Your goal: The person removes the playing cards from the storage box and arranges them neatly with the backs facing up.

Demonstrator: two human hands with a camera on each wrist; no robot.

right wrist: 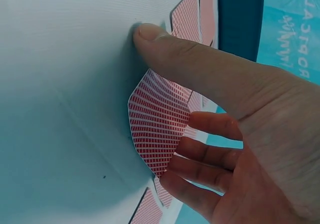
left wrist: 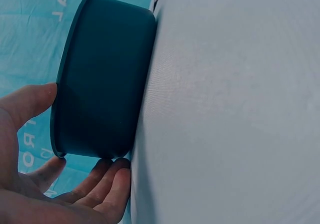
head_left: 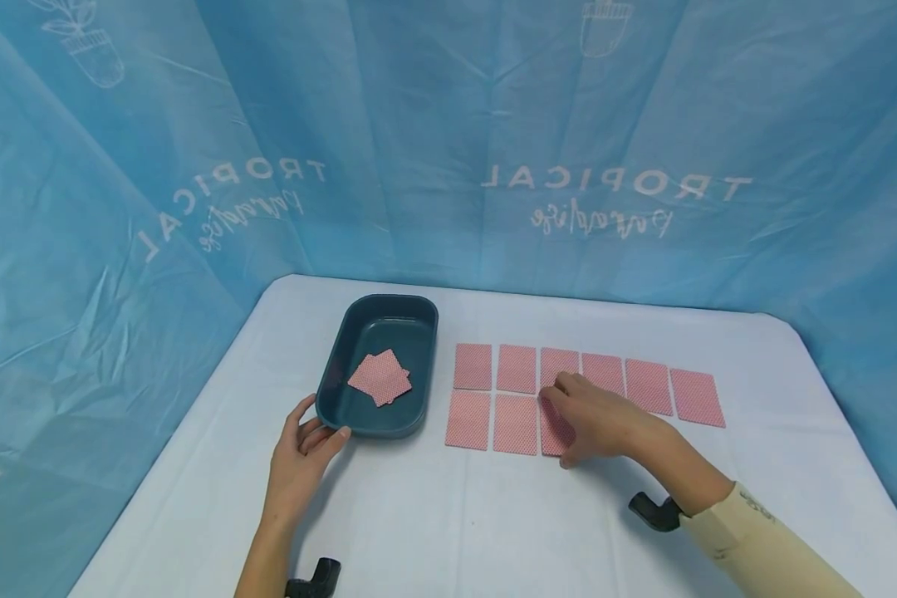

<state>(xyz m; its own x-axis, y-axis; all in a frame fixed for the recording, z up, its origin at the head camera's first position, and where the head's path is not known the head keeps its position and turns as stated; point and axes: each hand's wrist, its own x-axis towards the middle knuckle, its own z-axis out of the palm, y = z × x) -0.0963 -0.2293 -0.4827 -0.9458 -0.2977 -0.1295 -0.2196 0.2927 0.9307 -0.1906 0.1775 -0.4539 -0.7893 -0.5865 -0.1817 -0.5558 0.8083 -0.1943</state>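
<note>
A dark blue rectangular tub point(head_left: 329, 399) stands on the white table, with a small fanned pile of red-patterned playing cards point(head_left: 381, 378) inside. My left hand point(head_left: 305, 453) holds its near left corner, thumb point(left wrist: 37, 101) against the rim and the other fingers along the side and low by the base. Face-down playing cards lie in two rows right of the tub. Over the rightmost card of the near row point(head_left: 556, 430), my right hand point(head_left: 601, 419) spreads, fingertips at the card's far edge and thumb point(right wrist: 150, 33) down near the tabletop beside it.
The far row runs longer, ending with a card point(head_left: 698, 397) at the right. Two more cards point(head_left: 468, 419) point(head_left: 515, 423) lie in the near row. Blue printed curtain point(head_left: 448, 232) hangs behind the table point(head_left: 419, 523) and on both sides.
</note>
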